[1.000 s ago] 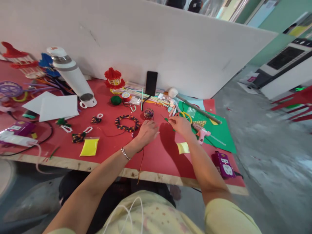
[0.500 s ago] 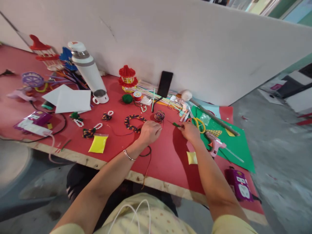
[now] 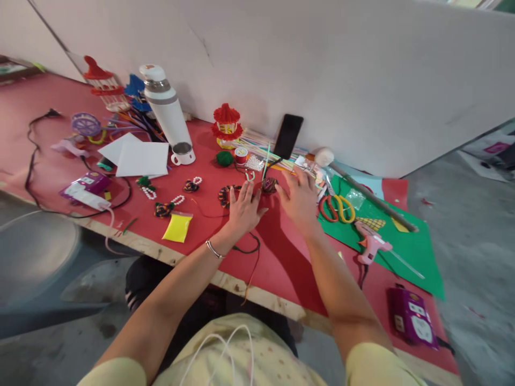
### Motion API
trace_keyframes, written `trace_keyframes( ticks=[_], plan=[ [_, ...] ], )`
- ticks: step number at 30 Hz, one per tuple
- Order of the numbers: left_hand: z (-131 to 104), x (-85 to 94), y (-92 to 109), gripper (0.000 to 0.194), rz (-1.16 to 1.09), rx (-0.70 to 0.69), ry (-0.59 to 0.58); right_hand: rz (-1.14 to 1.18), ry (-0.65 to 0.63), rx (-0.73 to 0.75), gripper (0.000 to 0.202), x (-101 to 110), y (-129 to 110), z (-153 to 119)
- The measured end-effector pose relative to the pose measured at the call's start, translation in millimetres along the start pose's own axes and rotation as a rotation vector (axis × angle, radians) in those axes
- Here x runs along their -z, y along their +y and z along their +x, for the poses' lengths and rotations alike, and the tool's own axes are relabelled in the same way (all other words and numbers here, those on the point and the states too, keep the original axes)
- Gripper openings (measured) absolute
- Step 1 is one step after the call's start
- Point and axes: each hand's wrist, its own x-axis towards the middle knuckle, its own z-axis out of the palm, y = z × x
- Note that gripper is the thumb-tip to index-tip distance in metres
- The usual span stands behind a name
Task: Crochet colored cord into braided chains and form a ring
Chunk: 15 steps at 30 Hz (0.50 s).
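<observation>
My left hand (image 3: 246, 212) lies palm down with its fingers spread, partly covering a dark multicoloured braided yarn ring (image 3: 223, 197). My right hand (image 3: 300, 203) has its fingers apart and nothing visible in it. Between the two hands, just beyond their fingertips, sits a small ball of multicoloured yarn (image 3: 269, 185). A dark cord (image 3: 251, 250) trails from near my left wrist towards the table's front edge. To the left are yarn pieces with white bead loops (image 3: 164, 209) and a bright yellow packet (image 3: 177, 227). Red-handled scissors (image 3: 329, 209) and yellow-handled scissors (image 3: 346, 209) lie right of my right hand.
A white flask (image 3: 167, 110), enamel mug (image 3: 183, 154) and white cards (image 3: 142, 159) stand or lie at left. A phone (image 3: 288, 136) leans on the wall. Right are a pink glue gun (image 3: 372, 244) on green sheet (image 3: 426, 257) and a purple power box (image 3: 412, 316).
My right hand has moved inward towards the yarn ball and opened; the thin green item it held is out of sight. My left hand's fingers have spread. The view has shifted left.
</observation>
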Motion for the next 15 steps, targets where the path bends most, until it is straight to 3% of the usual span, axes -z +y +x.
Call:
trace_keyframes(
  ticks=[2,6,10,15],
  plan=[
    [-1,-6.6,-5,0.064,0.009,0.023,-0.013,0.017,-0.057,0.013,0.062,-17,-1,11],
    [-2,-14.7,-21,0.066,0.019,0.050,0.001,0.095,-0.310,0.071,0.057,-61,6,20],
    [2,-12.4,-41,0.071,0.049,0.122,0.036,0.074,-0.203,-0.019,0.058,-85,11,19],
    [7,1.1,-42,0.071,0.046,0.119,0.101,0.003,-0.025,-0.063,0.058,-79,7,22]
  ],
)
